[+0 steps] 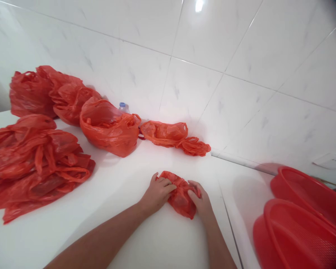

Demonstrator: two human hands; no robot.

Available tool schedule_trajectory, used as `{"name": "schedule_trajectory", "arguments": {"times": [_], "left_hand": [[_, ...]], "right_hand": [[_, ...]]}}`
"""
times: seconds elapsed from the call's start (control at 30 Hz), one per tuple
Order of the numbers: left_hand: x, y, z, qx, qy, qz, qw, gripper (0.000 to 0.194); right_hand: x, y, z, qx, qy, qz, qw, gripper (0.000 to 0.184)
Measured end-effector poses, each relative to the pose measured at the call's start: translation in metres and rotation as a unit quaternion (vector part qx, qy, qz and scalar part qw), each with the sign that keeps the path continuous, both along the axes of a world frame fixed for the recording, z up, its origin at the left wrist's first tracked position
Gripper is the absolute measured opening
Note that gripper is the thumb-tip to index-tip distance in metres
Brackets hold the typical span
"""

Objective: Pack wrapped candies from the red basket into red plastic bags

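A small crumpled red plastic bag lies on the white counter in front of me. My left hand presses on its left side with fingers curled onto the plastic. My right hand grips its right edge, fingers closed on the bag. Both forearms reach in from the bottom of the head view.
A flat pile of red bags lies at the left. Bulging red bags stand along the tiled wall, with a bottle cap behind them and a flattened bag further right. Two red mesh baskets sit at the right.
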State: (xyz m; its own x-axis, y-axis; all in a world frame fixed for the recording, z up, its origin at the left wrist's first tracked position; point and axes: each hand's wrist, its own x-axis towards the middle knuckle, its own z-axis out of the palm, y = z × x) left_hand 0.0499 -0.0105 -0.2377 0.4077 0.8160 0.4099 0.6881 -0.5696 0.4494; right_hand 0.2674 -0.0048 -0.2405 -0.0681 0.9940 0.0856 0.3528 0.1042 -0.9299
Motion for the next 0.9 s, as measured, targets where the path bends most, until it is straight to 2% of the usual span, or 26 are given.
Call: {"name": "schedule_trajectory", "arguments": {"times": [0.17, 0.23, 0.37, 0.53, 0.9], "left_hand": [[-0.001, 0.001, -0.004, 0.021, -0.004, -0.012, 1.0, 0.028], [-0.001, 0.003, -0.008, 0.027, -0.012, -0.023, 0.999, 0.026], [0.0, 0.005, -0.013, 0.027, -0.015, -0.04, 0.999, 0.021], [0.0, 0.006, -0.013, 0.014, -0.018, -0.042, 0.999, 0.018], [0.001, 0.007, -0.005, -0.013, -0.039, -0.037, 0.998, 0.022]], "right_hand": [[-0.008, 0.0, -0.011, 0.05, -0.024, 0.02, 0.998, 0.077], [-0.014, 0.0, -0.013, 0.061, -0.063, 0.035, 0.996, 0.083], [-0.021, 0.001, -0.011, 0.075, -0.127, 0.042, 0.988, 0.065], [-0.023, 0.001, -0.009, 0.086, -0.113, 0.035, 0.989, 0.043], [-0.028, -0.001, -0.002, 0.073, -0.099, 0.049, 0.991, 0.029]]}}
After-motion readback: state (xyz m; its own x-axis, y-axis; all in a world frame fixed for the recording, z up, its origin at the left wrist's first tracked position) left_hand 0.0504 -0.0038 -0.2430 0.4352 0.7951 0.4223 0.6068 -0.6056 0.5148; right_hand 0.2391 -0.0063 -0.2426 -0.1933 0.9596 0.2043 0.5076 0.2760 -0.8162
